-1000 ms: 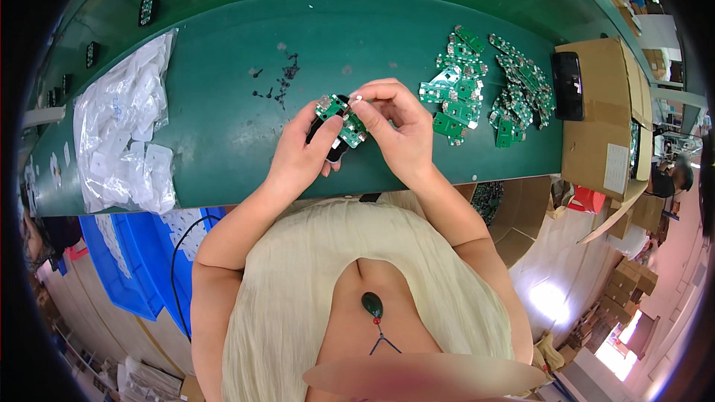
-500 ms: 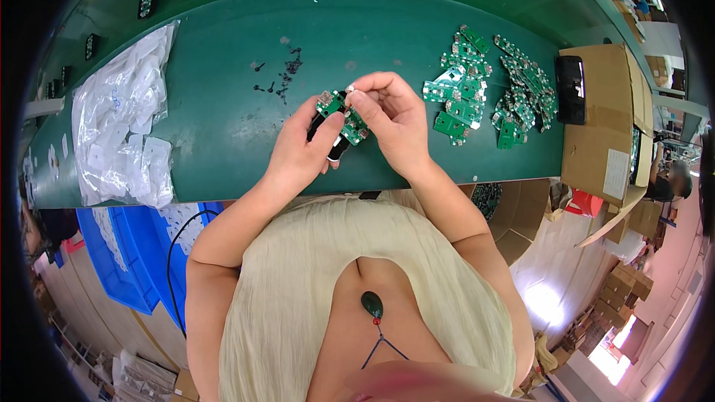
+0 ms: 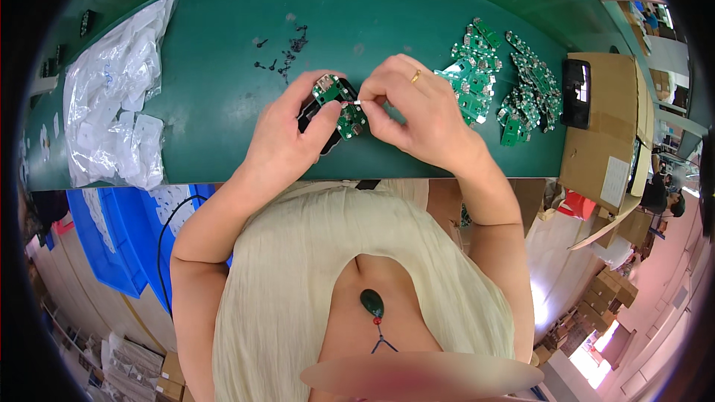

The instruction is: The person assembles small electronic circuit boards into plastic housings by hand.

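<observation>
My left hand (image 3: 287, 125) is closed around a black housing (image 3: 304, 115) with a green circuit board (image 3: 350, 126) on it. Its thumb presses on the board near the middle. At the board's right side my right hand (image 3: 424, 108) pinches a small white connector (image 3: 357, 103) between thumb and fingertips. What looks like a thin reddish wire runs from the connector toward my left thumb. The fingers hide part of the housing. Beyond my left hand, several small black pieces (image 3: 298, 45) lie scattered on the green tabletop (image 3: 216, 89).
Two heaps of green circuit boards (image 3: 477, 74) lie to the right, one partly behind my right hand. A black phone (image 3: 576, 93) leans against a cardboard box (image 3: 614, 119). Clear plastic bags with white parts (image 3: 112, 104) cover the left side; blue bins (image 3: 112, 253) stand below the table edge.
My right hand has shifted right, away from the board, and now pinches the white connector at the board's side. The left hand and housing have moved slightly left.
</observation>
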`<state>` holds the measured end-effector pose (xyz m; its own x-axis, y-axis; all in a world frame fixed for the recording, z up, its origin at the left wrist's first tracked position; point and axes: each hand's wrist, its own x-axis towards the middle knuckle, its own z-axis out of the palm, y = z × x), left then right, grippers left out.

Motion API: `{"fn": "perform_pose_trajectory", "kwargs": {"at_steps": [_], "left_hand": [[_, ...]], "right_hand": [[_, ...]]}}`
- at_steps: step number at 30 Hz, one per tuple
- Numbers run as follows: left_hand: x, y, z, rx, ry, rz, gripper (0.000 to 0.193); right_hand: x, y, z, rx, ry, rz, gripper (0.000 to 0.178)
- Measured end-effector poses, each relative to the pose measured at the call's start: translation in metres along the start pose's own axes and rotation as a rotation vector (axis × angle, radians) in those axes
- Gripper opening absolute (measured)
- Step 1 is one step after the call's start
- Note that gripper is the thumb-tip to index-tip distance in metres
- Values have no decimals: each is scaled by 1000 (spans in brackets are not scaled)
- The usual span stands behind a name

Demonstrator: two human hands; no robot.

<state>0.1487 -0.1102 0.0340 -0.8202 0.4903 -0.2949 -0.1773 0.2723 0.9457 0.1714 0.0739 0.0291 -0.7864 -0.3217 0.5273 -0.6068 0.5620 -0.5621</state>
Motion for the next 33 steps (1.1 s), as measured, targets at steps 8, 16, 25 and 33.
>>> {"fn": "perform_pose_trajectory", "kwargs": {"at_steps": [8,16,25,33], "left_hand": [[-1,3,2,176,25,71,23],[-1,-5,4,199,72,203,22],[-1,-2,4,234,74,184,21],[1,-3,5,264,82,192,21]], "right_hand": [[6,-12,-10,-215,-172,-110,23],[10,-15,-9,-299,-263,-133,24],[11,-17,-7,-354,-270,-136,23],[13,-21,-8,-407,-316,-135,19]]}}
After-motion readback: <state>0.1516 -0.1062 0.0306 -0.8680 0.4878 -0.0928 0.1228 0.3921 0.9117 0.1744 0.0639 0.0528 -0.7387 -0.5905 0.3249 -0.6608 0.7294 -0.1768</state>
